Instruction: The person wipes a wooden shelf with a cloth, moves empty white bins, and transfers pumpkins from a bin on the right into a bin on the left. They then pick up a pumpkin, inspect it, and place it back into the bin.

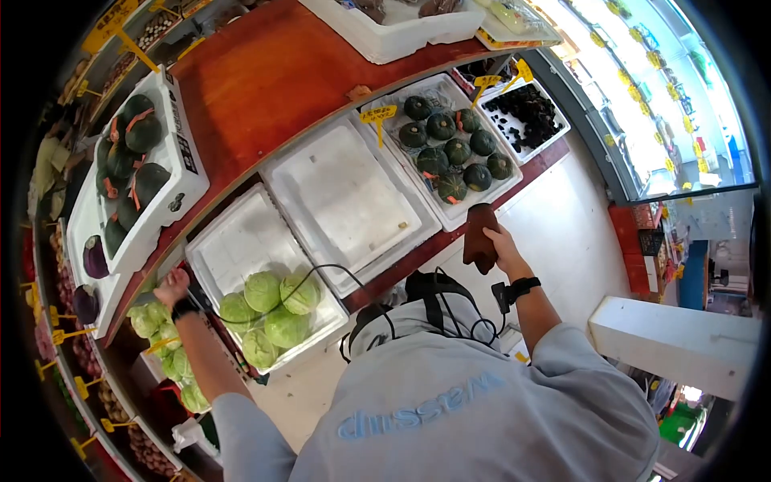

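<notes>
My right hand is closed round a dark brown object, just in front of a white foam box of dark green squashes. My left hand is over the left edge of another foam box, its fingers curled; whether anything is in them is too small to tell. Several green cabbages lie in that box's near part, and more cabbages are below my left hand. A foam tray with a bare floor sits between the two boxes. A black cable crosses the cabbages.
A red-brown board runs behind the boxes. At the left, a foam box holds dark green melons. A tray of black pieces is at the right, near a lit display cooler. A white block stands at the lower right.
</notes>
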Action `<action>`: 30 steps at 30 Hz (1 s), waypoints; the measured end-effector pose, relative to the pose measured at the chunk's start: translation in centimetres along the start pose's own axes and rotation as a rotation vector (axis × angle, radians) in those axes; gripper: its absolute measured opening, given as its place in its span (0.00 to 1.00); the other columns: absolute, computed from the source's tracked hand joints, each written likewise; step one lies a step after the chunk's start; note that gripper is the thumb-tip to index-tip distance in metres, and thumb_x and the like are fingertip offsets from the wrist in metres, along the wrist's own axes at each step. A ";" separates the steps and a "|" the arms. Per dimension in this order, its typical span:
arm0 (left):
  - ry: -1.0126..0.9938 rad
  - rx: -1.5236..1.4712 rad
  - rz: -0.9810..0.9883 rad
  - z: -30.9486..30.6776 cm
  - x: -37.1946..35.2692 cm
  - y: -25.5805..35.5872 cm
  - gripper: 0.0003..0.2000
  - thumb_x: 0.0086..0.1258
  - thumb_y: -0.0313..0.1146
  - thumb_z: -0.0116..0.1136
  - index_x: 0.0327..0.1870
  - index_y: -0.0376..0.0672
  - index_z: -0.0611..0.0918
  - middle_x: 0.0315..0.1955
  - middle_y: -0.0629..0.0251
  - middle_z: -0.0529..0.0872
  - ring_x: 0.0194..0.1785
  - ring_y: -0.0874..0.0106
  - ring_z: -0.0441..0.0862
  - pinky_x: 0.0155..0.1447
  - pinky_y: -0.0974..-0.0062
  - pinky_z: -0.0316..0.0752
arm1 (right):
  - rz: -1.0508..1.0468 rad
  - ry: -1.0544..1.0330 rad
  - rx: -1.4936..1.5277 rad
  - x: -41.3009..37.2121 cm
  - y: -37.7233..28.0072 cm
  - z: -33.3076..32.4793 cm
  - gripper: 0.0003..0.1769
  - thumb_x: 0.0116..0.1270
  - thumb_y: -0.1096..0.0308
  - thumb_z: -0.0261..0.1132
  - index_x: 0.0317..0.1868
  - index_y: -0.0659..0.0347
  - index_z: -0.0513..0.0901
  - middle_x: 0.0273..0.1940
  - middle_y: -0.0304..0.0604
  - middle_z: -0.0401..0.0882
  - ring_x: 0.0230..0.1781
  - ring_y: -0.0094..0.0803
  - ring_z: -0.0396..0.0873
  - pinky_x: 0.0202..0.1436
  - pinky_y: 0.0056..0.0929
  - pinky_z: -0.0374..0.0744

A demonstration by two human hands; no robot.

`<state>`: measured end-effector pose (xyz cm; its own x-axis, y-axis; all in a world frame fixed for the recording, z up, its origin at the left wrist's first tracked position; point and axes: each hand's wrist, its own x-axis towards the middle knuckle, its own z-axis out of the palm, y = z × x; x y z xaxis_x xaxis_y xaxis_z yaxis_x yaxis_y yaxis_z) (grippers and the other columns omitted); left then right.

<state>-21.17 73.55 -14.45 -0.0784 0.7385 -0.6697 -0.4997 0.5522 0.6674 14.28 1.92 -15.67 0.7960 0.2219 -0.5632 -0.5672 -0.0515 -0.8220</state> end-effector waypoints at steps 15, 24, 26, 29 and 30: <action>-0.309 0.522 -0.592 -15.9 -21.3 -34.5 0.26 0.68 0.45 0.55 0.63 0.43 0.65 0.53 0.61 0.73 0.54 0.64 0.74 0.51 0.64 0.74 | -0.108 -0.271 -0.741 15.2 7.6 2.3 0.24 0.57 0.64 0.61 0.53 0.65 0.75 0.46 0.55 0.80 0.47 0.45 0.79 0.50 0.36 0.75; -0.036 0.444 -0.709 -9.0 -17.8 -46.0 0.40 0.62 0.48 0.62 0.67 0.36 0.56 0.57 0.48 0.67 0.52 0.48 0.74 0.50 0.52 0.78 | -0.222 -0.428 -0.965 17.2 5.5 1.7 0.29 0.56 0.64 0.62 0.58 0.66 0.72 0.47 0.60 0.79 0.49 0.54 0.77 0.51 0.41 0.75; -0.004 0.423 -0.741 -10.4 -14.7 -47.9 0.28 0.64 0.44 0.60 0.58 0.35 0.66 0.50 0.49 0.73 0.48 0.52 0.77 0.45 0.55 0.81 | -0.199 -0.444 -0.928 17.4 5.7 1.2 0.28 0.55 0.64 0.62 0.57 0.65 0.73 0.47 0.59 0.79 0.49 0.54 0.78 0.50 0.40 0.76; 0.017 0.471 -0.563 -9.8 -16.4 -46.9 0.13 0.65 0.35 0.56 0.43 0.35 0.74 0.40 0.53 0.79 0.44 0.57 0.80 0.43 0.63 0.84 | -0.162 -0.425 -0.908 17.6 6.6 0.9 0.27 0.55 0.64 0.62 0.56 0.65 0.74 0.46 0.59 0.80 0.49 0.53 0.78 0.50 0.39 0.76; -0.005 0.485 -0.558 -9.3 -17.0 -46.4 0.10 0.65 0.32 0.54 0.41 0.36 0.75 0.39 0.54 0.80 0.43 0.59 0.81 0.43 0.65 0.84 | -0.161 -0.433 -0.907 17.9 6.9 1.0 0.27 0.55 0.64 0.62 0.56 0.65 0.74 0.46 0.59 0.80 0.49 0.53 0.78 0.50 0.39 0.76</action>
<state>-4.66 31.77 -37.00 0.0803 0.2985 -0.9510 -0.0267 0.9544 0.2973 24.40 6.55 -31.39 0.6015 0.6158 -0.5090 0.0574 -0.6687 -0.7413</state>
